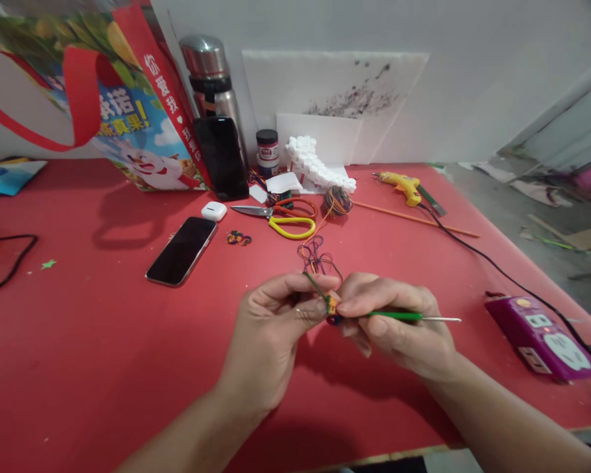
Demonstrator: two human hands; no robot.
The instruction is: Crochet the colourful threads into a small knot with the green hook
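Over the red table (103,368), my right hand (398,325) grips a green-handled crochet hook (414,317) whose metal end points right. Its other end meets a small multicoloured crochet piece (331,309) pinched by my left hand (270,335). From the piece, multicoloured yarn (318,257) loops up and runs back to a yarn ball (337,200). Both hands touch at the fingertips around the piece.
A phone (181,251), white earbud case (213,211), scissors (280,220), yarn scrap (239,238), yellow glue gun (404,186) with black cord, thin orange stick (414,219) and purple power strip (542,335) lie around. A printed bag (103,98), flask (211,79), second phone (221,157), jar and foam pieces stand behind.
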